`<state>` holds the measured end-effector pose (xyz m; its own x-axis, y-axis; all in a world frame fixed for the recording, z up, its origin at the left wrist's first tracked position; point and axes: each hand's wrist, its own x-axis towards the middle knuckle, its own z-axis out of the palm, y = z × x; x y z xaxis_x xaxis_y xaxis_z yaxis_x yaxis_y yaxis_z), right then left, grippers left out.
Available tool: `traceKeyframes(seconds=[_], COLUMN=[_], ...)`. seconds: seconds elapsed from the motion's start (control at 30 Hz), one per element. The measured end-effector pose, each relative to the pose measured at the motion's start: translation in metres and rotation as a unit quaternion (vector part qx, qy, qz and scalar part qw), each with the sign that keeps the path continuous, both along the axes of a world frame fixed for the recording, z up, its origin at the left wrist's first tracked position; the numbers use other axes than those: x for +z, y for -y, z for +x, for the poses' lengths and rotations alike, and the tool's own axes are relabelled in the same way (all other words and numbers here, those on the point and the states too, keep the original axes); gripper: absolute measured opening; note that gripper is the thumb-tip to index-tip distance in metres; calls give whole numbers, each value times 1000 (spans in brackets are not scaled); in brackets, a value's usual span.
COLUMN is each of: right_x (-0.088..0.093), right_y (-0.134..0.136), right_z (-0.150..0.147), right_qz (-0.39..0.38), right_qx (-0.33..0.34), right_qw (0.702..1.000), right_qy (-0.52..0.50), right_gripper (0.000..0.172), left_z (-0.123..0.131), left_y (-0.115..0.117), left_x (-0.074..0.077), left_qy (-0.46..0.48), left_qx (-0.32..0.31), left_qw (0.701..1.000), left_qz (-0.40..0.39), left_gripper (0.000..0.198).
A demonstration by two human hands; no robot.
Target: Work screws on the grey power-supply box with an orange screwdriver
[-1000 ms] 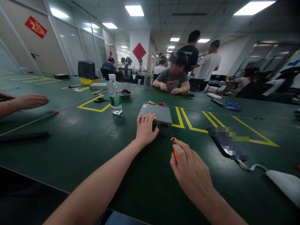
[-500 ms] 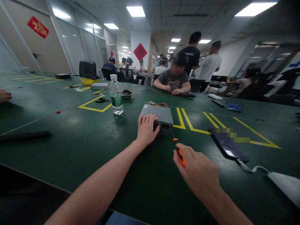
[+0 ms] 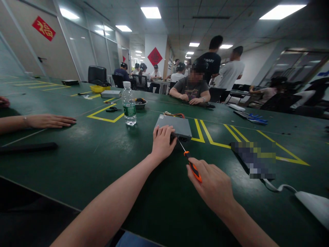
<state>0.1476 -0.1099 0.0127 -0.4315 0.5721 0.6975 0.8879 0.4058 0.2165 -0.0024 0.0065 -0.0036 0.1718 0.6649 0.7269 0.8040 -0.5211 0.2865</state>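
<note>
A grey metal box [image 3: 176,125] with coloured wires at its far end lies on the green table [image 3: 77,154]. My left hand [image 3: 161,142] rests on the box's near left corner, fingers curled over its top edge. My right hand [image 3: 212,187] is closed round an orange-and-black screwdriver [image 3: 191,166]. The thin shaft of the screwdriver points up and left, with its tip at the box's near face beside my left fingers.
A water bottle [image 3: 129,104] stands left of the box, a small bowl [image 3: 140,103] behind it. A blurred flat device [image 3: 254,157] with a white cable lies at the right. Another person's hand [image 3: 48,120] rests flat at the left. Several people sit and stand across the table.
The screwdriver's tip has swung left to the box's near face. At the left, the other person's hand drew back and has now returned, lying flat on the table.
</note>
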Motion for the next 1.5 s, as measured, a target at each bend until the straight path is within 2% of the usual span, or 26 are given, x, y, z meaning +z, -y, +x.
traceKeyframes(seconds=[0.7, 1.27, 1.5], right_x=[0, -3, -9], right_y=[2, 4, 5], right_z=[-2, -4, -22], right_qz=[-17, -29, -17], right_qx=[-9, -65, 35], right_qw=[1000, 997, 999], right_qy=[5, 25, 8], right_gripper=[18, 19, 25], left_z=[0, 1, 2], left_y=[0, -1, -1], left_x=[0, -1, -2], left_qy=[-5, 5, 5], left_qx=[0, 1, 5], left_qw=[1000, 1000, 1000], left_qz=[-2, 3, 1], left_gripper=[21, 23, 22])
